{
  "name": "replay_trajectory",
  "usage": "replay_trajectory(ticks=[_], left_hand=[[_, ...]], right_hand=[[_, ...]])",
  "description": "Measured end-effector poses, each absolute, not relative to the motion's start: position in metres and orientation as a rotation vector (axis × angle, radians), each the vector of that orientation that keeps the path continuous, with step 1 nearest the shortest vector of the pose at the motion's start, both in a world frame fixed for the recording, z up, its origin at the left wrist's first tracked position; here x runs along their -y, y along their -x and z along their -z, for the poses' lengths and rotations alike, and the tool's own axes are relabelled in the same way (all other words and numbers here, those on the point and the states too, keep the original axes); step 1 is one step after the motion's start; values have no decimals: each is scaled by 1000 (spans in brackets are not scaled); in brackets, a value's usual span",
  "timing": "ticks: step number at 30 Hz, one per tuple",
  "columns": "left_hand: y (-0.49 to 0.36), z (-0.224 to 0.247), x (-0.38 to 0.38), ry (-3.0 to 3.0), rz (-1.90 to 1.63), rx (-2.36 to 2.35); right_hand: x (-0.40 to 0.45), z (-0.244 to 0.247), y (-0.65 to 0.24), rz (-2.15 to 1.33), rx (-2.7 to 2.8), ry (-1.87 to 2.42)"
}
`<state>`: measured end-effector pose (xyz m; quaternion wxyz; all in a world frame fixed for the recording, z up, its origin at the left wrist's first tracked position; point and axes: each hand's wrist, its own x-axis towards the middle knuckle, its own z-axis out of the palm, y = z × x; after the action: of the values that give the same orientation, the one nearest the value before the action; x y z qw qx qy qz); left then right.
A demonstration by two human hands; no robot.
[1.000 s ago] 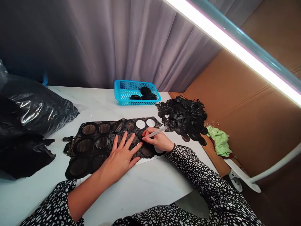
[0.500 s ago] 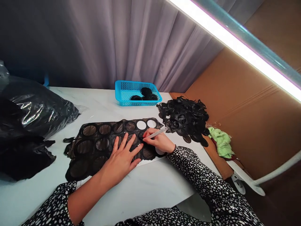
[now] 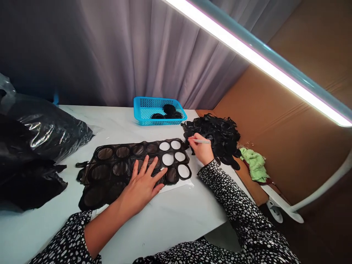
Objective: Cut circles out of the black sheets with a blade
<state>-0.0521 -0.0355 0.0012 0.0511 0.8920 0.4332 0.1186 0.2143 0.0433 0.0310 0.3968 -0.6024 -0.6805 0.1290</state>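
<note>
Hard to make out: the working tip of the slim white tool (image 3: 202, 141), lost among your right fingertips; you can't tell whether a black scrap is pinched there too. Your left hand (image 3: 140, 185) and forearm cover part of the lower rows of the black sheet (image 3: 129, 160). Cut off by the frame: the dark plastic bag (image 3: 52, 128) at left, the lit tube lamp (image 3: 261, 62) overhead.

Surface: white, faintly veined table (image 3: 176, 216). Grey curtain (image 3: 156, 47) behind, brown panel (image 3: 291, 110) at right, green cloth (image 3: 254, 163) bunched near it. Blue basket (image 3: 139, 120) at the back holds black pieces (image 3: 169, 109).

The sheet lies on the table in front of you, over something thin and white. Three rows of ringed circles, ragged edges; five at the right end show white, the others dark, brownish film. Your left palm is down on it, fingers spread. Your right hand (image 3: 202, 149) grips the tool beside the heap of black scraps (image 3: 224, 134).
</note>
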Motion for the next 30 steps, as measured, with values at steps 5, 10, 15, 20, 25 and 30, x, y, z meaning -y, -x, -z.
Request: replay_trajectory(ticks=[5, 10, 15, 20, 25, 30], left_hand=[[54, -7, 45, -2760, -486, -1152], [60, 1, 53, -2816, -392, -938], [66, 6, 52, -2807, -360, -875], [66, 5, 51, -2806, -358, -878], [65, 4, 51, -2822, -322, -879], [65, 3, 52, -2834, -308, -883]], right_hand=[[-14, -47, -223, -341, 1781, 1469], [36, -39, -184, -806, 1982, 1369], [44, -33, -176, -1116, 1902, 1275], [41, -30, -177, -1123, 1921, 1244], [40, -29, -176, -1095, 1932, 1215], [56, -16, -166, -802, 2143, 1202]])
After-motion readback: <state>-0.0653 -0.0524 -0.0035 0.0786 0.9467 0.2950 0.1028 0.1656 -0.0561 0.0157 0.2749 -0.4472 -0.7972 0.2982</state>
